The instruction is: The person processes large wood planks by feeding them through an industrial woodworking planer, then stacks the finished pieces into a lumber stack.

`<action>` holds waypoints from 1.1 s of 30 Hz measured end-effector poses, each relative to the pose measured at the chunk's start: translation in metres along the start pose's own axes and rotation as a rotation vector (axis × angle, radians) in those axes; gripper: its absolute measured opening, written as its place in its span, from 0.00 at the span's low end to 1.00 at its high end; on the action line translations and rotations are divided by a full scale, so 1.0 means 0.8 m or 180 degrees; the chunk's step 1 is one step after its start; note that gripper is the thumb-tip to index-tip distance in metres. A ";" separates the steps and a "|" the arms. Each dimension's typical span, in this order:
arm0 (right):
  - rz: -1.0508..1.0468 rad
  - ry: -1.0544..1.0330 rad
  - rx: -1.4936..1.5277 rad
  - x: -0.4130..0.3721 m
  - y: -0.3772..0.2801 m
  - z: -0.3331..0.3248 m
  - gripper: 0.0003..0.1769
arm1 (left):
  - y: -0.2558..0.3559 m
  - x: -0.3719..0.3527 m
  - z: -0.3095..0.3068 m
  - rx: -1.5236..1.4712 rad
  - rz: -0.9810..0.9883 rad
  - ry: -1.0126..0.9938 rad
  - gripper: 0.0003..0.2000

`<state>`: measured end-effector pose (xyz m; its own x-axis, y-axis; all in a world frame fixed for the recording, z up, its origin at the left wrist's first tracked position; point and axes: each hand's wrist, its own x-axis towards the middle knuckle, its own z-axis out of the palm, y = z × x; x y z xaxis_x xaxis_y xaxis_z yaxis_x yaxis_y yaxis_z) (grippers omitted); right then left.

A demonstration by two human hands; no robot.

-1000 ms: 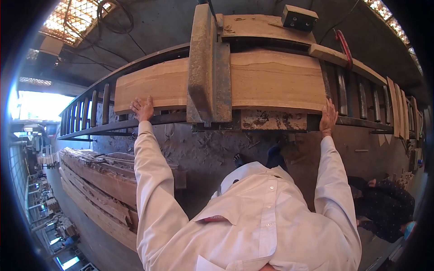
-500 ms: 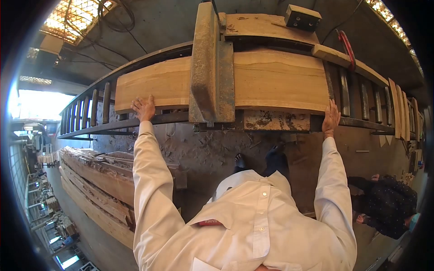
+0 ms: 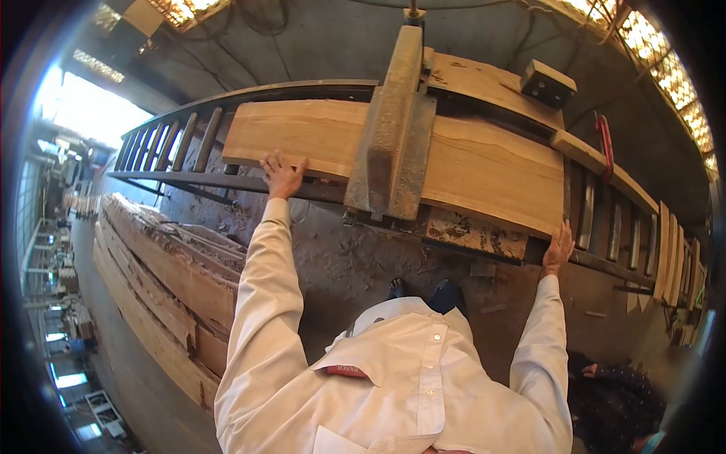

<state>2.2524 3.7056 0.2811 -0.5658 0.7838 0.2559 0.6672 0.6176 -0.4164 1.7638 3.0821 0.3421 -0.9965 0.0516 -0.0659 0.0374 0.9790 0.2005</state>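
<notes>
On the roller bed (image 3: 185, 140), board (image 3: 491, 163) lies flat across the rollers and passes under the metal guard (image 3: 393, 129), which crosses its middle. Left hand (image 3: 283, 175) on the board's near edge, left of the guard: fingers spread wide, pressing, not gripping. Right hand (image 3: 558, 248) at the near right corner: open, fingers up against the edge. Both arms stretched out. Black block (image 3: 547, 83) beyond the board, right of the guard. Plank stack (image 3: 166, 280) on the floor to the person's left. Another person (image 3: 612, 401) low right, well apart from the board
</notes>
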 end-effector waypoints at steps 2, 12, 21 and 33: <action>-0.0012 -0.0020 -0.0106 0.004 0.006 0.003 0.34 | 0.009 -0.020 -0.002 -0.0056 0.0058 -0.0082 0.58; 0.0400 -0.0285 0.0139 -0.003 -0.002 -0.002 0.42 | 0.022 -0.035 -0.017 0.0193 0.0144 -0.0070 0.61; 0.0522 0.0247 0.0672 -0.167 -0.026 -0.051 0.37 | 0.026 -0.040 -0.021 0.0334 0.0152 -0.0017 0.60; 0.3851 -0.0348 0.6621 -0.192 -0.152 -0.008 0.28 | 0.029 -0.044 -0.026 0.0235 0.0123 -0.0153 0.60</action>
<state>2.2613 3.5103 0.2985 -0.5175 0.5506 -0.6551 -0.5254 -0.8087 -0.2647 1.7982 3.0989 0.3695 -0.9895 0.0971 -0.1066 0.0828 0.9879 0.1314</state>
